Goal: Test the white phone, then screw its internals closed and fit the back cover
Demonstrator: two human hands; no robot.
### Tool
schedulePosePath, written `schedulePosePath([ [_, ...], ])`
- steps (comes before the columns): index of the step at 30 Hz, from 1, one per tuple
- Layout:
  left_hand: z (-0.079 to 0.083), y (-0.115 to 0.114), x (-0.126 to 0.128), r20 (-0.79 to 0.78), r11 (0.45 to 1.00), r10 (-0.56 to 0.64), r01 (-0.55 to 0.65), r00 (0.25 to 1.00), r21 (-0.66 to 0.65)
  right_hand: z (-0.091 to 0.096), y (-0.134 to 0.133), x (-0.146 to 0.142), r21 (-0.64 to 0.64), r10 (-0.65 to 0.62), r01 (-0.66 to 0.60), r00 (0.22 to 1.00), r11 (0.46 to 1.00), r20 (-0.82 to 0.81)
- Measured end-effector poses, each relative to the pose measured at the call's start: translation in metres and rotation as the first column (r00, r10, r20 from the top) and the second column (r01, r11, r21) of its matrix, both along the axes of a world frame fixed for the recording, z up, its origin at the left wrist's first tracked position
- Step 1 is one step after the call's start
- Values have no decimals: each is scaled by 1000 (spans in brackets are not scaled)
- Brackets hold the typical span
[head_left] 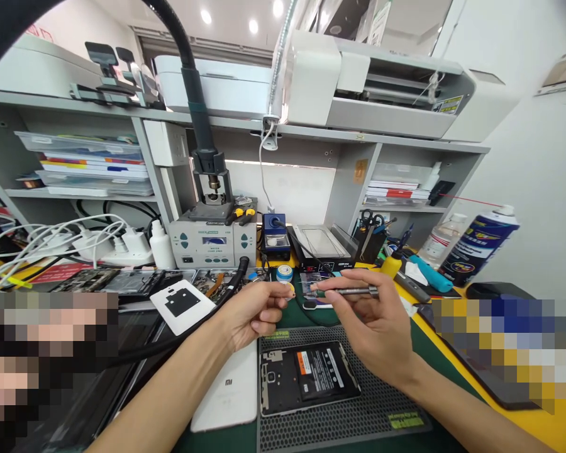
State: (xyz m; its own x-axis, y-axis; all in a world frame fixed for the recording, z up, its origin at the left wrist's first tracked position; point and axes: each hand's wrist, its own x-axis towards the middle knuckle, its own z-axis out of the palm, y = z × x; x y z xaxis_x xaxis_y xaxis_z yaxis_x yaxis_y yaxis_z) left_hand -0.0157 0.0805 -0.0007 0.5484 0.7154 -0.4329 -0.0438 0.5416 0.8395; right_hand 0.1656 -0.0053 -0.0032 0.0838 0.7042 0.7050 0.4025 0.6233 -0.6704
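My left hand [259,311] is closed in a pinch above the back edge of the mat. Something tiny may be at its fingertips, too small to name. Opposite it, my right hand [375,321] grips a slim grey precision screwdriver [353,292] lying nearly level, its tip pointing at the left fingertips. Below both hands, an opened phone [283,384] rests on the mat, its black battery [319,372] with an orange label exposed. A white phone back cover [229,387] lies left of it, partly under my left forearm.
The perforated grey mat [339,431] covers the bench front. Behind stand a hot-air station [212,242], a small blue soldering station [276,242] and a black heating plate [323,248]. Spray can [483,245] and bottle [441,239] stand right; a black hose [238,277] crosses left.
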Motion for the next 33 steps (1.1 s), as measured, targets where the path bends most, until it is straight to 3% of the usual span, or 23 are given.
schedulePosePath([
  [3,-1,1,-1,-51,988,98,-91,994,123,12,-10,-2,-83,32,-34,999,996,-35],
  [5,-1,1,-2,-70,975,121,-105,990,196,21,-17,-4,-209,142,-139,990,968,-2],
  [7,0,0,-4,-84,966,82,-59,993,251,28,-24,-7,-371,260,-210,962,905,90],
  [10,2,-3,-7,-104,949,-7,40,995,312,34,-29,-14,-491,359,-213,906,845,224],
  [15,3,-7,-9,-143,908,-110,158,984,388,33,-28,-26,-515,399,-176,842,839,363],
  [27,-1,-5,-9,-183,870,-96,172,978,463,33,-24,-31,-507,407,-159,807,847,428],
  [33,0,-6,-9,-201,865,-92,178,975,469,41,-25,-29,-518,435,-88,670,851,601],
])
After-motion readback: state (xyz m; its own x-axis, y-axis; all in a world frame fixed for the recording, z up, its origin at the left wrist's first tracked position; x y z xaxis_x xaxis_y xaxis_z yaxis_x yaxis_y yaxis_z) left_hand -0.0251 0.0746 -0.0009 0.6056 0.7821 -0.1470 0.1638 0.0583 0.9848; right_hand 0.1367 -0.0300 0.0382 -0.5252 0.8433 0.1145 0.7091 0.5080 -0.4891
